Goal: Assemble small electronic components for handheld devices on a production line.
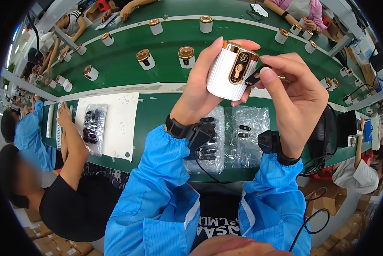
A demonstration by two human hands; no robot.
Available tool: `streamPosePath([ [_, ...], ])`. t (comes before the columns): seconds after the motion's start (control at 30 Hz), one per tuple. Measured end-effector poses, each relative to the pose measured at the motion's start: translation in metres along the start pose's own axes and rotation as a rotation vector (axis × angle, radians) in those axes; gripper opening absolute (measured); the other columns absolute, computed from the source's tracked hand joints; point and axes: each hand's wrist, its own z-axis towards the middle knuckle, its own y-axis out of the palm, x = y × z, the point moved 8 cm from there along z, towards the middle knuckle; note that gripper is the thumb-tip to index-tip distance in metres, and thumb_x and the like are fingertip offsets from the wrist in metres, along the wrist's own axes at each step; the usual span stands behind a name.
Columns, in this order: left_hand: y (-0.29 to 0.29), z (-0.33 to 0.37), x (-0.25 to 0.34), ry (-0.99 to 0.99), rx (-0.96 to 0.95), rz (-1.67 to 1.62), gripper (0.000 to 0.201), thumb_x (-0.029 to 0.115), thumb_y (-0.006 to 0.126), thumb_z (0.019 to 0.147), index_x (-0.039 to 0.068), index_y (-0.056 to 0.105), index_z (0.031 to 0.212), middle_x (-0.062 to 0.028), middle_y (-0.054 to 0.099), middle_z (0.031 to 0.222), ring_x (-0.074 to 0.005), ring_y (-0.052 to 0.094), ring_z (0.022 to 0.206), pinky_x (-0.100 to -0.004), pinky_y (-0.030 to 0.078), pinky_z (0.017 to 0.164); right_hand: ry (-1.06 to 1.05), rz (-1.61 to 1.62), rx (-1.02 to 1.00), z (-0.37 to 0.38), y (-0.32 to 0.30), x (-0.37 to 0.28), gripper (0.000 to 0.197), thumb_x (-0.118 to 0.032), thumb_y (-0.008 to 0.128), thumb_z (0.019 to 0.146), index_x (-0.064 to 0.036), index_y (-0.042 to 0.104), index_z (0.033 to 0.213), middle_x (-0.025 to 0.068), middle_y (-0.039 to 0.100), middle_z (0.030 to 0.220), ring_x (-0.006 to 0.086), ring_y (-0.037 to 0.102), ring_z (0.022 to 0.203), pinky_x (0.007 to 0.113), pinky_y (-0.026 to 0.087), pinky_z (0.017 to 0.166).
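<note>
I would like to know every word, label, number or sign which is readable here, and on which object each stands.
I give places only and do not copy wording.
Dark shirt: large white letters, partly covered.
White ribbed canister in the left hand: a digit-like mark on its small display.
White sheet: faint marks, too small to read.

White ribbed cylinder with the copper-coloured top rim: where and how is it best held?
Probably by its ribbed side wall, the left grip coming from the left. The white cylinder is straight-sided, its top tilts right, and its dark panel sits toward the right, leaving that side free for the right grip, which pinches the black piece.
</note>
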Motion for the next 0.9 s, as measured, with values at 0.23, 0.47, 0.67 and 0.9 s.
streamPosePath([
  [0.23,0.001,-0.001,-0.001,-0.007,-0.088,0.008,0.064,0.056,0.032,0.11,0.005,0.058,0.139,-0.0099,0.071,0.094,-0.0204,0.068,0.066,-0.0287,0.049,0.048,0.005,-0.06,-0.013,-0.002,0.006,-0.006,0.018,0.008,0.071,0.093,0.0079,0.073,0.111,0.0117,0.068,0.104,0.0144,0.068,0.086,0.027,0.058,0.074],
  [0.47,0.003,-0.001,-0.002,-0.019,-0.09,0.029,0.064,0.057,0.032,0.11,0.005,0.059,0.138,-0.0097,0.071,0.093,-0.0195,0.068,0.066,-0.0284,0.049,0.048,0.026,-0.036,-0.017,-0.003,0.007,-0.004,0.019,0.008,0.073,0.091,0.0071,0.074,0.11,0.0112,0.069,0.103,0.0139,0.067,0.087,0.026,0.056,0.073],
  [0.67,0.004,-0.002,-0.001,-0.015,-0.041,0.072,0.069,0.057,0.027,0.109,0.002,0.057,0.14,-0.0096,0.071,0.093,-0.0178,0.066,0.064,-0.0278,0.048,0.048,0.027,-0.04,-0.022,-0.002,0.012,-0.002,0.019,0.008,0.074,0.09,0.0064,0.074,0.11,0.0108,0.069,0.103,0.0142,0.067,0.088,0.026,0.055,0.072],
  [0.9,0.005,-0.002,-0.001,-0.011,-0.035,0.112,0.072,0.056,0.024,0.109,0.0,0.056,0.141,-0.01,0.071,0.095,-0.017,0.065,0.064,-0.0278,0.048,0.048,-0.033,-0.083,0.006,-0.002,0.009,0.0,0.019,0.008,0.074,0.09,0.0056,0.075,0.109,0.0105,0.069,0.102,0.0142,0.067,0.089,0.025,0.055,0.072],
])
